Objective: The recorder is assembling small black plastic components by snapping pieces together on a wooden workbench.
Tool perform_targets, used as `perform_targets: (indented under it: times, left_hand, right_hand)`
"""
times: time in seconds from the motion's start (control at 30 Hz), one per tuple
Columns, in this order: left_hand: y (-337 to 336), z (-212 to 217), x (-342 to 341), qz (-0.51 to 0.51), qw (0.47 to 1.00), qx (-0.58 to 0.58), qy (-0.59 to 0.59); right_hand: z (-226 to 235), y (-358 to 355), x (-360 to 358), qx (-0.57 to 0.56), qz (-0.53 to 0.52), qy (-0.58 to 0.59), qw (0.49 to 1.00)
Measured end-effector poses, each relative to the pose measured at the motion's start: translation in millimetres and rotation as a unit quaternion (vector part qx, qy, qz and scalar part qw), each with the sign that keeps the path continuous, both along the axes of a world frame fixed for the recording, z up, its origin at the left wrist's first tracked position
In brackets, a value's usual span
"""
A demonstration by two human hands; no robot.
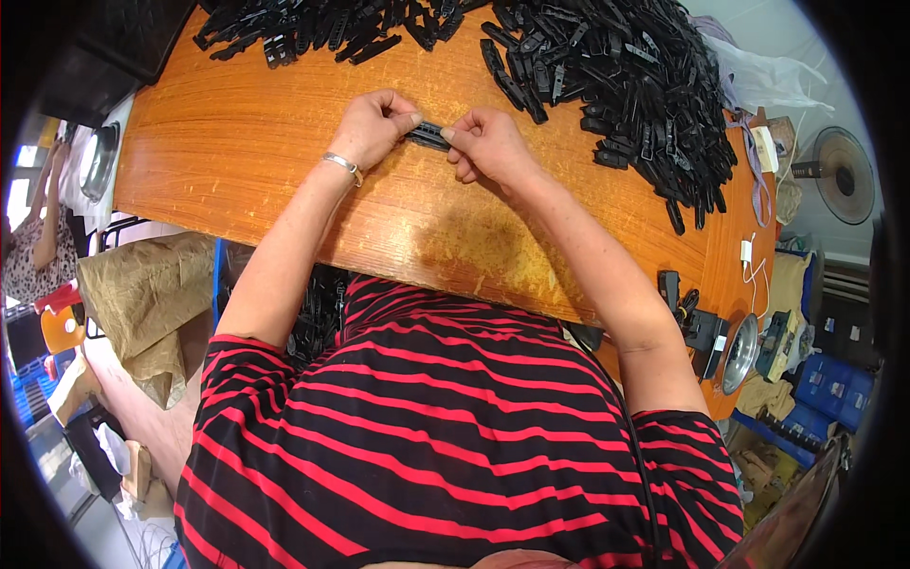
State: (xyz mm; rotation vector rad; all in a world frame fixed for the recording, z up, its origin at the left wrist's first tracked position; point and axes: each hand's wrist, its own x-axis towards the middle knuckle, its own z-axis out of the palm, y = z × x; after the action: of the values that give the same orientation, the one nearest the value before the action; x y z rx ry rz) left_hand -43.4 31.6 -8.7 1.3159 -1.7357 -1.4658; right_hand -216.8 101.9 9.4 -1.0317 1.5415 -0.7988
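Observation:
My left hand (373,125) and my right hand (485,144) together pinch one small black plastic clip piece (428,136) just above the orange wooden table (246,161). Each hand grips one end of it with thumb and fingers. A silver bracelet (342,166) sits on my left wrist. A large heap of black plastic clips (626,85) lies to the right of my hands. Another heap of black clips (313,28) stretches along the table's far edge.
A small fan (842,174) stands at the far right. Black parts and a round metal dish (737,353) sit at the table's near right corner. A brown bag (142,294) lies on the floor at left, and another person (38,237) sits at far left.

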Motion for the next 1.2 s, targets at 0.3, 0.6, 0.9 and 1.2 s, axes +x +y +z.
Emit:
perform_targets:
  times: [0.3,0.6,0.9,1.2]
  left_hand:
    - [-3,0,1,-0.011,0.997,0.027,-0.065]
    - [0,-6,-3,-0.036,0.990,-0.095,-0.100]
    - [53,15,102,0.005,0.999,-0.023,-0.045]
    - [110,50,242,0.010,0.969,-0.001,-0.246]
  right_hand:
    - [11,-8,0,0.069,0.009,0.024,0.997]
    - [6,-12,-1,0.052,0.071,0.105,0.991]
    - [-5,0,-33,-0.101,0.063,0.160,0.980]
    - [-4,-27,-72,-0.266,0.027,0.528,0.806]
